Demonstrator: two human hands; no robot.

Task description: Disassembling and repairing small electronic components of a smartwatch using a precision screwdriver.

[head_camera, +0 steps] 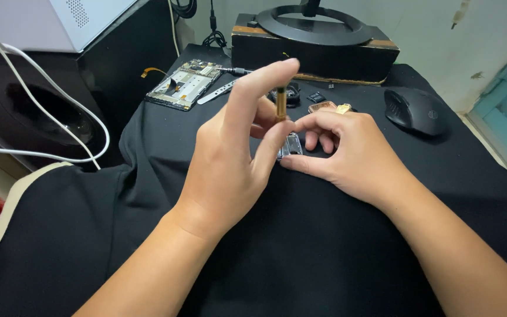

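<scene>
Right at the middle of the black-draped tabletop, the left hand stands a slim brass-coloured driver upright, its grip closed on the shaft between thumb and forefinger so the tip can bear straight down. Below it the right hand lies flat on the cloth, fingers pinching a small clear-and-metal part to keep it from sliding under the tool. Spare pieces sit out of the way toward the far edge: an opened phone frame at the far left, a metal pry strip beside it, tiny parts just behind the hands, a black mouse toward the far right, and a monitor stand on a dark box. Open cloth lies on the near side, around both forearms; the left edge drops off close to white cables.
</scene>
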